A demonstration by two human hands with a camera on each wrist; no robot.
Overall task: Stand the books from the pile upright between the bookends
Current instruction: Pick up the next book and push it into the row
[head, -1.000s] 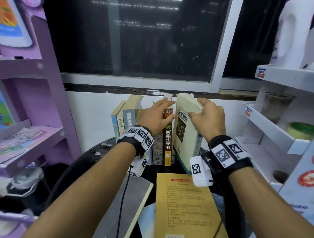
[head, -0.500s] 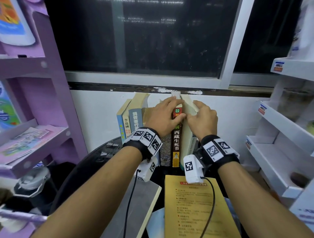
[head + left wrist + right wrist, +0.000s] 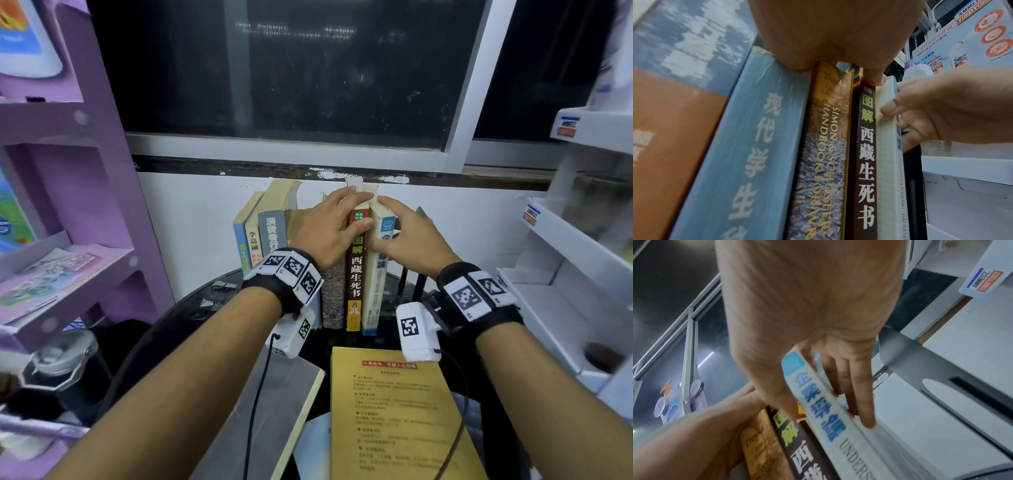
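Observation:
Several books stand upright in a row against the wall. My left hand point(image 3: 329, 226) lies over their tops, fingers stretched across the dark brown book point(image 3: 356, 284), thumb tip at its spine's upper right edge. My right hand point(image 3: 407, 240) pinches the white book point(image 3: 371, 291) at the row's right end, thumb on its left face, fingers point(image 3: 863, 402) on its right cover. The white book stands against the brown one point(image 3: 866, 162). A black bookend point(image 3: 941, 369) stands just right of my right hand. The left bookend is hidden. The pile lies in front, with a yellow book point(image 3: 394, 411) on top.
A grey book point(image 3: 274, 411) lies flat left of the yellow one on the round black table point(image 3: 191, 308). A purple shelf unit point(image 3: 68, 240) stands to the left and a white one point(image 3: 565, 274) to the right. A window ledge point(image 3: 308, 168) runs above the row.
The white book swung from tilted, with its cover showing, to upright against the brown book. My right hand moved left with it. My left hand stayed on the row's tops.

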